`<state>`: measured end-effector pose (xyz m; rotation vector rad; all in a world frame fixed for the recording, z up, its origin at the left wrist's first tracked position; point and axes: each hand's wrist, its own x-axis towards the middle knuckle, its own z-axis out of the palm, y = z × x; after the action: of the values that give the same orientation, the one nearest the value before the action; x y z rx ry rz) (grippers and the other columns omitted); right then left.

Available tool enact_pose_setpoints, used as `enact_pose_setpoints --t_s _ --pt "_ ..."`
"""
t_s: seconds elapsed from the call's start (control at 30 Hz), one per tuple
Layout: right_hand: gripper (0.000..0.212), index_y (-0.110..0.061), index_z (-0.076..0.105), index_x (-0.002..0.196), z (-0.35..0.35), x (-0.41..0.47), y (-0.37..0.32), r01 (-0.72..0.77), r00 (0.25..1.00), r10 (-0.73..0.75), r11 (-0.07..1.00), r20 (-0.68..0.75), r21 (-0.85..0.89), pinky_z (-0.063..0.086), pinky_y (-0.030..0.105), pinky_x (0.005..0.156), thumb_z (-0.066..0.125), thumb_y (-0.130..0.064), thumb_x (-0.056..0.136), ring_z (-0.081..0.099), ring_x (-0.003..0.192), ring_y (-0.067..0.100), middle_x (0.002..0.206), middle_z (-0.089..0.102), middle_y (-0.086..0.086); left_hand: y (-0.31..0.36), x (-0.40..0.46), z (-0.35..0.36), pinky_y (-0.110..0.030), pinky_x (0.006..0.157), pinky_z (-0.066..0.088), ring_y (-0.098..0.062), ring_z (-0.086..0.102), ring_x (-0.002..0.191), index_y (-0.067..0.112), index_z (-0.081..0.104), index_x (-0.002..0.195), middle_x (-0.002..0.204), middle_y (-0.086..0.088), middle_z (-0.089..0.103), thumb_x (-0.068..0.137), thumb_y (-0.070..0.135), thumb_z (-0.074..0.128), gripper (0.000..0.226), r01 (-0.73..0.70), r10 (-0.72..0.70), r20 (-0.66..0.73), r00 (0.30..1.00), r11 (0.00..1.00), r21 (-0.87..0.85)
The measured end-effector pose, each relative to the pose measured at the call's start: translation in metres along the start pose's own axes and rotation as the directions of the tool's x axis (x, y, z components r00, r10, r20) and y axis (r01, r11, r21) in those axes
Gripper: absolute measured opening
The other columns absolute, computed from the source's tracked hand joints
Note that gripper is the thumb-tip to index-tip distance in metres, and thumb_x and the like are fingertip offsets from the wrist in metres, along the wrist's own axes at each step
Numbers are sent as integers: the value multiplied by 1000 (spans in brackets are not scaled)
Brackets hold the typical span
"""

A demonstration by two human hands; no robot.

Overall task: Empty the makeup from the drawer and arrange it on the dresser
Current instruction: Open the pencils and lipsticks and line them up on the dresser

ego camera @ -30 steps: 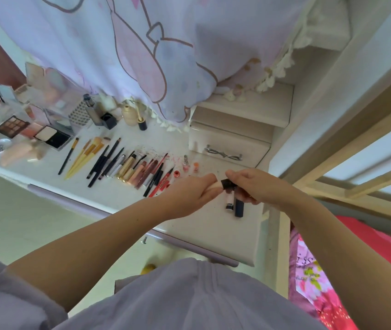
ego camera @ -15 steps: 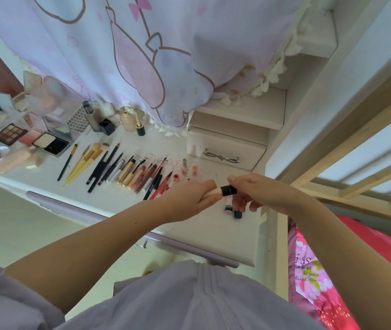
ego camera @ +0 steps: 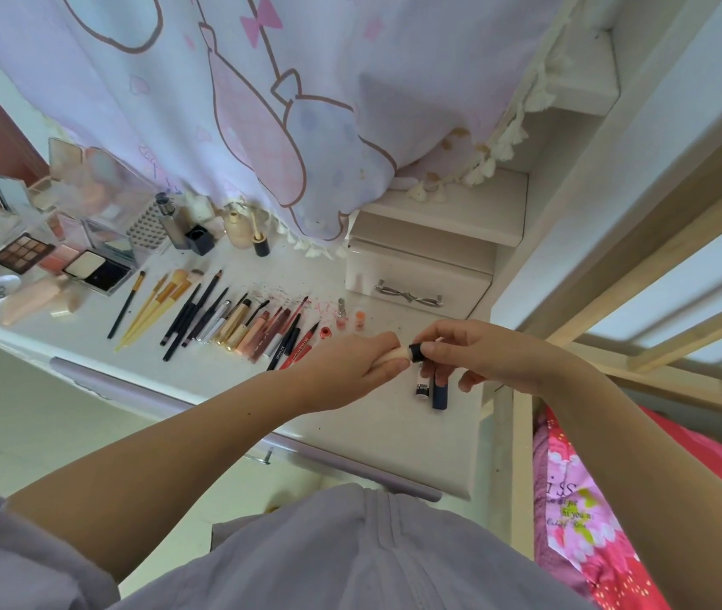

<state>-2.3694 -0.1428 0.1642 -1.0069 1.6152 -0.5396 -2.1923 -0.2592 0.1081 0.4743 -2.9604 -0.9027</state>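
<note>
Both hands meet above the right part of the white dresser top (ego camera: 227, 376). My left hand (ego camera: 350, 367) grips a beige makeup tube (ego camera: 394, 355). My right hand (ego camera: 473, 356) pinches the tube's black cap (ego camera: 415, 351) with thumb and fingertips. Below the right hand, a dark blue tube (ego camera: 438, 391) and a small black-and-white tube (ego camera: 421, 387) show; I cannot tell whether they lie on the dresser or hang from the hand. A row of brushes, pencils and lip products (ego camera: 218, 314) is laid out to the left.
Palettes and compacts (ego camera: 64, 264) and bottles (ego camera: 240, 228) stand at the back left under a hanging lilac curtain (ego camera: 262, 103). A small shut drawer with a bow handle (ego camera: 412, 292) sits at the back right. A wooden bed frame (ego camera: 513, 455) and a pink bedspread (ego camera: 614, 521) border the right.
Both hands have stayed together on the beige tube. The right hand's fingers have shifted on the black cap, and the two tubes under it are plainer to see.
</note>
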Motion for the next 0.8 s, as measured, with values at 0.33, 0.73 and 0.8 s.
enact_pose_setpoints --t_s 0.33,0.73,0.8 --pt "30 -16 61 105 -2 1 2 -2 999 3 1000 44 -19 45 21 63 45 -40 96 60 77 11 88 69 -2 2 1 1 -28 49 39 -7 45 50 29 41 93 60 9 47 95 51 31 24 -7 6 41 999 1000 4" --pt "13 -24 59 105 -18 -4 20 16 1000 -19 983 -13 -180 48 22 65 54 -19 94 64 79 3 89 72 -10 -11 -3 2 -27 63 43 -12 49 67 29 47 82 75 9 49 94 55 27 35 40 -31 79 996 993 -110" --pt "14 -26 56 105 -21 -7 29 -19 1000 15 985 -20 -173 50 22 68 53 -17 94 66 83 4 94 72 -8 -14 -6 4 -28 67 44 -12 50 69 28 48 90 78 8 52 98 44 32 25 147 -115 159 981 967 -210"
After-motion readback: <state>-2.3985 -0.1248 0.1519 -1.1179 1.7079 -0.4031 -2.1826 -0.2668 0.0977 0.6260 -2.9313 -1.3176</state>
